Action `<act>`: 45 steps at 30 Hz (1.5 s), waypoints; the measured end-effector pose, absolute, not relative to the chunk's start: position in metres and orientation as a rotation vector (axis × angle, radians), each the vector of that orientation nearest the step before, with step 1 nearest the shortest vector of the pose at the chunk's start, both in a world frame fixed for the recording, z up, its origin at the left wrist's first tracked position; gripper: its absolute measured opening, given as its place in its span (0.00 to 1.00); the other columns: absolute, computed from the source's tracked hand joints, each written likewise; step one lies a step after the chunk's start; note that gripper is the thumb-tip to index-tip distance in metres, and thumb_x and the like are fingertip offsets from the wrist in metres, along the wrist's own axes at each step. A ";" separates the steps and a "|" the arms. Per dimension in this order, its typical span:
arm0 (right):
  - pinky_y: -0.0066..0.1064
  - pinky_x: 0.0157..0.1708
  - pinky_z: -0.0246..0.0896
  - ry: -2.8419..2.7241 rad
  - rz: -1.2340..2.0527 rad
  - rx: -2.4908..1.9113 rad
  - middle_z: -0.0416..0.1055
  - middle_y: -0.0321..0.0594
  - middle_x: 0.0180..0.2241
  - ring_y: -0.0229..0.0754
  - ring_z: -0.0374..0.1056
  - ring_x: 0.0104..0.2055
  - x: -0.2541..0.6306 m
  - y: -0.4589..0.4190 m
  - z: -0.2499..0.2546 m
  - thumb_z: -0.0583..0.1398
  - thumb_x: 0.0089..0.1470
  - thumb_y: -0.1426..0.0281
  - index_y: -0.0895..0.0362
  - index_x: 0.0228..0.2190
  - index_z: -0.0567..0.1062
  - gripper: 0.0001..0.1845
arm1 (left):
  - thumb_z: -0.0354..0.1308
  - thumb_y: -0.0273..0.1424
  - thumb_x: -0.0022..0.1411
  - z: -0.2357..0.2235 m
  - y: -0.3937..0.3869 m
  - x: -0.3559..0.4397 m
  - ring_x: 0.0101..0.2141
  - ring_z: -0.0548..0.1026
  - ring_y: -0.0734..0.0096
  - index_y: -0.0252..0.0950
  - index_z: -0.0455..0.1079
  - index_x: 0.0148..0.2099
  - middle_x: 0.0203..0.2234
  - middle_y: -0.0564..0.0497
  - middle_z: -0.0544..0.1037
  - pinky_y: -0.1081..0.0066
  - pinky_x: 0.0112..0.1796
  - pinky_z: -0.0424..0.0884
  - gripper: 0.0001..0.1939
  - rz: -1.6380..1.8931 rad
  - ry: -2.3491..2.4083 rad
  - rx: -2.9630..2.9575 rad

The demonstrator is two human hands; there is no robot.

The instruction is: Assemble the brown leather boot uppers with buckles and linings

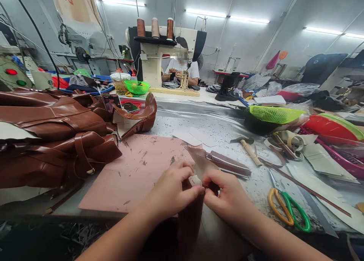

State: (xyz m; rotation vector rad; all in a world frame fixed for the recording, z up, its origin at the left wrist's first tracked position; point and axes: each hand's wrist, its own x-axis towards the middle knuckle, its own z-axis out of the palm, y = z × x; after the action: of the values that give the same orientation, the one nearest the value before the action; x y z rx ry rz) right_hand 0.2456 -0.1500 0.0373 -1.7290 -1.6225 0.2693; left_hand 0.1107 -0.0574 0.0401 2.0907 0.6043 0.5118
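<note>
In the grip of the left hand (174, 187) and the right hand (227, 192), a brown leather piece (192, 217) is pinched; scissors (289, 208) are laid at the right.

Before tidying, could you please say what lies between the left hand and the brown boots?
In the head view, a pink sheet lies between the left hand and the boots.

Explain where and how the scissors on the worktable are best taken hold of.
Probably by the orange loop and green loop, from the near side with the right hand once free: the scissors lie to its right, loops towards the wearer, blades pointing away.
</note>
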 end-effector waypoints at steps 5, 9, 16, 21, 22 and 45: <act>0.23 0.19 0.51 -1.646 0.242 -1.702 0.62 0.31 0.16 0.34 0.57 0.19 0.246 -0.150 0.037 0.51 0.34 0.76 0.55 0.17 0.63 0.04 | 0.52 0.23 0.52 0.043 -0.054 0.109 0.34 0.69 0.69 0.35 0.66 0.27 0.30 0.51 0.72 0.72 0.34 0.63 0.04 0.408 0.436 2.152; 0.23 0.19 0.51 -1.617 0.246 -1.736 0.61 0.31 0.16 0.34 0.57 0.19 0.247 -0.150 0.037 0.51 0.34 0.76 0.55 0.17 0.63 0.05 | 0.50 0.21 0.51 0.043 -0.050 0.108 0.28 0.68 0.72 0.35 0.70 0.34 0.23 0.54 0.70 0.74 0.30 0.62 0.09 0.397 0.448 2.201; 0.24 0.22 0.52 -1.635 0.348 -1.771 0.63 0.31 0.17 0.35 0.59 0.21 0.248 -0.150 0.037 0.51 0.35 0.76 0.56 0.18 0.65 0.05 | 0.45 0.18 0.45 0.033 -0.059 0.114 0.29 0.64 0.74 0.37 0.61 0.30 0.26 0.55 0.66 0.75 0.30 0.61 0.11 0.473 0.432 2.087; 0.25 0.23 0.52 -1.616 0.443 -1.786 0.66 0.32 0.18 0.36 0.60 0.22 0.247 -0.151 0.040 0.51 0.36 0.76 0.56 0.18 0.67 0.06 | 0.45 0.19 0.45 0.038 -0.065 0.116 0.30 0.65 0.72 0.37 0.56 0.24 0.25 0.54 0.64 0.73 0.32 0.62 0.07 0.464 0.413 2.029; 0.25 0.23 0.53 -1.613 0.460 -1.788 0.66 0.32 0.18 0.36 0.60 0.22 0.247 -0.152 0.041 0.51 0.36 0.75 0.56 0.18 0.67 0.06 | 0.47 0.21 0.46 0.039 -0.065 0.115 0.30 0.65 0.72 0.37 0.57 0.25 0.26 0.54 0.65 0.73 0.32 0.62 0.06 0.442 0.416 2.045; 0.26 0.25 0.55 -1.619 0.742 -1.750 0.67 0.32 0.25 0.36 0.63 0.27 0.253 -0.161 0.057 0.52 0.42 0.80 0.55 0.27 0.64 0.10 | 0.54 0.29 0.48 0.043 -0.062 0.114 0.28 0.64 0.73 0.35 0.65 0.32 0.25 0.55 0.69 0.73 0.30 0.61 0.06 0.343 0.560 1.738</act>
State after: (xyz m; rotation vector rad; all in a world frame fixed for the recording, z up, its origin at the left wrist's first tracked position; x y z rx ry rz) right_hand 0.2533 -0.1607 0.0572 -1.7505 -1.6193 0.7418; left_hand 0.1136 -0.0615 0.0426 1.7385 0.5602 0.3428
